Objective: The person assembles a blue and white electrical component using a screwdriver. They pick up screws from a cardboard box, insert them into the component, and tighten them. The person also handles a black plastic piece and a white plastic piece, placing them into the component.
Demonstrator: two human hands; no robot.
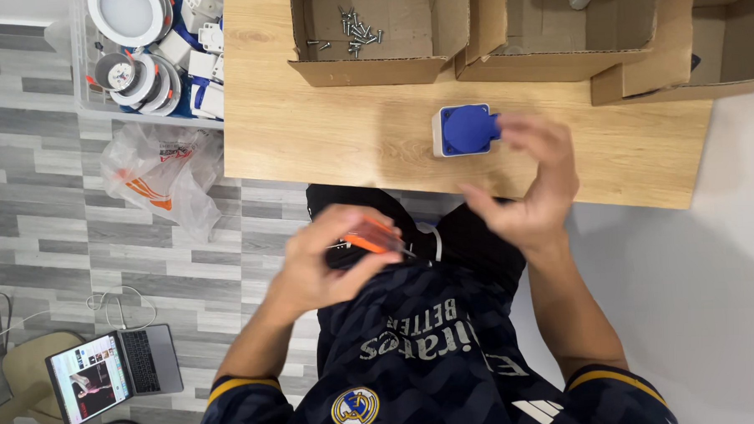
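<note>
A small white block with a blue socket face (466,130) lay on the wooden table (324,130), just beyond the fingertips of the right hand (531,190), whose fingers were spread and released, blurred. It was judged light, rigid and smooth, best gripped by its flat sides. An orange-handled screwdriver (376,237) was clenched in the left hand (324,260), held low before the chest.

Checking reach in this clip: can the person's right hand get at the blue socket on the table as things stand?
Probably yes. The right hand hovers open just right of the blue socket, with only bare wooden table around it. The left hand holds an orange-handled screwdriver nearer the body.
</note>
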